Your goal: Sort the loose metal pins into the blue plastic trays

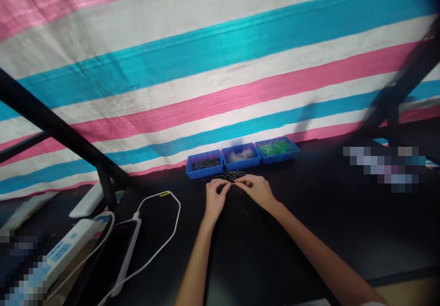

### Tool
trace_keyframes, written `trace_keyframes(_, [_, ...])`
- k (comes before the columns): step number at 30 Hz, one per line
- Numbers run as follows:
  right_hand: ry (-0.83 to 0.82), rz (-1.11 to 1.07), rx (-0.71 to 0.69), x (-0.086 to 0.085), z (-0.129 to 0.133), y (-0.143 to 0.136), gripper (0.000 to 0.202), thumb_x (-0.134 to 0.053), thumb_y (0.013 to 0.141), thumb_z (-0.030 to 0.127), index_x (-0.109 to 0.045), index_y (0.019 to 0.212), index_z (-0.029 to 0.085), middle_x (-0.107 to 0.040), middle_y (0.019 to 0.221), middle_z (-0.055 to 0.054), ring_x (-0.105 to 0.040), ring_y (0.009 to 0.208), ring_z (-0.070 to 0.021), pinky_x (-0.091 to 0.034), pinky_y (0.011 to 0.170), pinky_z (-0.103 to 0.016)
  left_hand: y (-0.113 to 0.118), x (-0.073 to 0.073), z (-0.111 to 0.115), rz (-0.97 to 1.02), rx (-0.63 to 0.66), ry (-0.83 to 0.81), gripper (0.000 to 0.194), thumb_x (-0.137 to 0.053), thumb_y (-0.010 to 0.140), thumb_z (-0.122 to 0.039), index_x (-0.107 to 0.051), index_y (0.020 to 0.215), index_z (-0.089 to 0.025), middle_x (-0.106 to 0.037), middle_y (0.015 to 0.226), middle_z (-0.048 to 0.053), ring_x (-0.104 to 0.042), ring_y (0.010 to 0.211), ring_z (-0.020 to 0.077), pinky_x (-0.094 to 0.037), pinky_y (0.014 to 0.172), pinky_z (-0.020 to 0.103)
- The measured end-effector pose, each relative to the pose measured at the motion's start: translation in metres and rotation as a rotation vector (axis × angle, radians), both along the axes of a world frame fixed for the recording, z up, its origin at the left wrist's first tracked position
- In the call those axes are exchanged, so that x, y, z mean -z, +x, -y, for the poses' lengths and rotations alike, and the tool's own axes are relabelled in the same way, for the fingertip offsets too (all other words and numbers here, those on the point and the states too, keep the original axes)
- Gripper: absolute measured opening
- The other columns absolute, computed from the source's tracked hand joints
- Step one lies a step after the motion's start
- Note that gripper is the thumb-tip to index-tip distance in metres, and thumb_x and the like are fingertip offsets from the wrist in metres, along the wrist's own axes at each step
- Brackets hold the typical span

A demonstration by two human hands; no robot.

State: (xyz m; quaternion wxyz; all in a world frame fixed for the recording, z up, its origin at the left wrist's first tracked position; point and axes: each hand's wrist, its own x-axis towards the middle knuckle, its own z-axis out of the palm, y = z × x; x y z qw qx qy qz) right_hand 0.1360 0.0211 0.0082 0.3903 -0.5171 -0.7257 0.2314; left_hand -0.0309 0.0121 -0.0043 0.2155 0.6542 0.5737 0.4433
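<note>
My left hand (216,196) and my right hand (257,189) meet fingertip to fingertip over the black table (309,205). Both are closed in a pinch around something too small to make out. Just beyond the fingertips lies a loose pile of thin dark pins (234,175). Three blue trays stand in a row behind it: the left tray (205,173) holds dark pins, the middle tray (242,163) holds clear pieces, and the right tray (280,158) holds green pieces.
On the left are a phone (129,255) with a white cable (177,219), a power strip (70,244) and a white box (85,201). Dark metal bars (62,136) slant down at the left. A striped sheet (213,81) hangs behind the table.
</note>
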Motion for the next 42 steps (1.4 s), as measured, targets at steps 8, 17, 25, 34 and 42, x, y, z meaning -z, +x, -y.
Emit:
trace_keyframes(8, [-0.203, -0.349, -0.152, 0.006, 0.001, -0.011, 0.023, -0.054, 0.076, 0.036, -0.067, 0.079, 0.017, -0.067, 0.071, -0.004, -0.057, 0.052, -0.0132, -0.044, 0.051, -0.024, 0.006, -0.008, 0.002, 0.211, 0.068, 0.028, 0.016, -0.059, 0.074, -0.033, -0.067, 0.08, -0.02, -0.063, 0.096, 0.005, -0.053, 0.097, 0.0191, -0.04, 0.082, 0.032])
trace_keyframes(17, [-0.22, -0.373, -0.201, 0.001, 0.006, -0.016, 0.023, -0.057, 0.074, 0.036, -0.067, 0.077, 0.016, -0.066, 0.07, -0.004, -0.057, 0.052, -0.0132, -0.045, 0.051, -0.025, 0.009, -0.009, 0.004, 0.294, 0.016, 0.021, 0.018, -0.061, 0.071, -0.035, -0.067, 0.078, -0.019, -0.063, 0.092, 0.006, -0.056, 0.092, 0.0189, -0.041, 0.072, 0.029])
trace_keyframes(25, [-0.284, -0.564, -0.043, 0.004, 0.0, -0.013, 0.036, -0.061, 0.068, 0.045, -0.068, 0.084, 0.013, -0.066, 0.071, -0.006, -0.051, 0.048, -0.0101, -0.042, 0.044, -0.023, 0.009, -0.01, 0.008, 0.084, 0.104, 0.057, 0.018, -0.058, 0.074, -0.036, -0.067, 0.076, -0.02, -0.062, 0.086, 0.004, -0.054, 0.089, 0.0182, -0.039, 0.081, 0.034])
trace_keyframes(34, [-0.254, -0.527, 0.034, 0.008, -0.006, -0.006, 0.038, -0.064, 0.066, 0.046, -0.068, 0.082, 0.012, -0.066, 0.068, -0.006, -0.051, 0.048, -0.0108, -0.04, 0.043, -0.023, -0.001, 0.009, 0.002, -0.456, -0.004, 0.087, 0.036, -0.038, 0.087, -0.035, -0.048, 0.12, -0.024, -0.051, 0.122, 0.005, -0.041, 0.109, 0.0227, -0.033, 0.089, 0.04])
trace_keyframes(42, [-0.343, -0.439, -0.088, -0.004, -0.026, -0.02, 0.034, -0.062, 0.069, 0.042, -0.068, 0.083, 0.012, -0.067, 0.068, -0.008, -0.05, 0.047, -0.0087, -0.035, 0.038, -0.018, 0.0, 0.009, 0.002, -0.624, -0.017, 0.077, 0.025, -0.04, 0.085, -0.02, -0.055, 0.105, -0.021, -0.058, 0.098, 0.005, -0.048, 0.091, 0.0209, -0.034, 0.078, 0.035])
